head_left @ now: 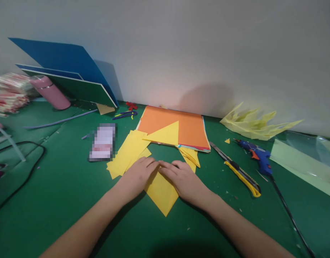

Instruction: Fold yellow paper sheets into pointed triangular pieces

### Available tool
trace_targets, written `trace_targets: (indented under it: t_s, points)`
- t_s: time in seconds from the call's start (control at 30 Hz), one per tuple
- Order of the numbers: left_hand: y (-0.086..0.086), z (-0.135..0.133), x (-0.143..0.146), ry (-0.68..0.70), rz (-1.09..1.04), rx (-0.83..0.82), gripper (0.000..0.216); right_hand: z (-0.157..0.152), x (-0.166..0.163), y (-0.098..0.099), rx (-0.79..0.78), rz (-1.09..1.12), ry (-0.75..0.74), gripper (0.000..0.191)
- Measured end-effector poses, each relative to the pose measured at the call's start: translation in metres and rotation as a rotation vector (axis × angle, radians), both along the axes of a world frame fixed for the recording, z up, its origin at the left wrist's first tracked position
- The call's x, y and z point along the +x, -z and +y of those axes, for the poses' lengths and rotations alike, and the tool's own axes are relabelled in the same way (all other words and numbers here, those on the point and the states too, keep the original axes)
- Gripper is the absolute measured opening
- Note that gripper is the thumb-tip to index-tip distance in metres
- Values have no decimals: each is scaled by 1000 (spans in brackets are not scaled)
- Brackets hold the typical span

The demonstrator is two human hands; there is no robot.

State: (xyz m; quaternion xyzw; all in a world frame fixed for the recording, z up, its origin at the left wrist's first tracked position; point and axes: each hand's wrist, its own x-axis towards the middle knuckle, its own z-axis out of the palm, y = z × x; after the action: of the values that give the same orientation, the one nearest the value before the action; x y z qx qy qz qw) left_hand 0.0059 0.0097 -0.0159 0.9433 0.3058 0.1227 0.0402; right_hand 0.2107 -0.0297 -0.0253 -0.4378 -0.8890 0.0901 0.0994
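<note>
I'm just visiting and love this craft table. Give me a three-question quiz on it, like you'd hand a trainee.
1. What colour is the paper under the left hand and right hand?

2. True or false: the utility knife lies nearer the right hand than the glue gun does.

3. Which lies partly over the orange sheet?
a) a yellow triangle
b) a pink bottle
c) a blue board

Key: 1. Yellow; 2. True; 3. a

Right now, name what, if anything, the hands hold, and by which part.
Left hand and right hand touch the far end of the yellow diamond-shaped paper; gripped or merely pressed, I cannot tell.
</note>
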Motion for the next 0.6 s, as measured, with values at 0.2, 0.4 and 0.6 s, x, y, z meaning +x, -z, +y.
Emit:
trace_targets:
  t_s: [0.2, 0.4, 0.6]
  points:
    - [-1, -8, 4, -126, 114, -70, 33, -4, -2, -4, 1, 1, 4, 49]
    - [-9, -8, 5, -155, 143, -167, 27, -6, -2, -3, -8, 9, 0, 45]
    - [-22, -7, 0, -186, 253, -181, 27, -6, -2, -2, 4, 28, 18, 45]
